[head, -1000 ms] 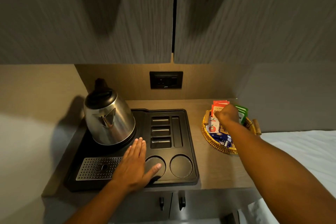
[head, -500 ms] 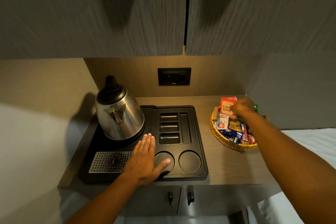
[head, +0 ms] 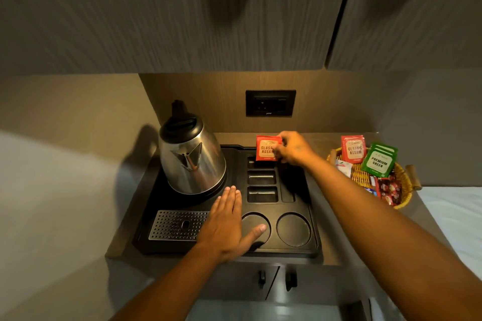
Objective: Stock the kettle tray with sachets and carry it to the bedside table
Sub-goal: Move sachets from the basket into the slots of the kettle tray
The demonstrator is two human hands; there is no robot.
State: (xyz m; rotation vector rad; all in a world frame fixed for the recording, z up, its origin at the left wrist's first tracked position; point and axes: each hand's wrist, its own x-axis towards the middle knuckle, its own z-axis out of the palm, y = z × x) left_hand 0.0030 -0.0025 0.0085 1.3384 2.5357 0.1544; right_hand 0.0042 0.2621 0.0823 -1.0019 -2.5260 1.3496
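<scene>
A black kettle tray (head: 314,240) lies on the counter with a steel kettle (head: 191,159) at its back left. My right hand (head: 293,148) pinches a red Classic Assam sachet (head: 266,148) upright over the rearmost of three small slots (head: 260,177). Flat on the tray, fingers spread, my left hand (head: 227,224) rests between the drip grille (head: 174,225) and two round cup wells (head: 293,229). At the right, a wicker basket (head: 405,190) holds another red Assam sachet (head: 352,149), green Premium Green sachets (head: 380,160) and several small packets.
A black wall socket (head: 270,103) sits behind the tray. Cupboard doors (head: 182,13) hang low overhead. White bedding (head: 453,219) lies right of the counter. Below the counter edge are two drawer handles (head: 276,279).
My right hand lifted a red Assam sachet out of the basket and carried it left to the tray's rear slot. The left hand stayed flat on the tray. The view shifted right.
</scene>
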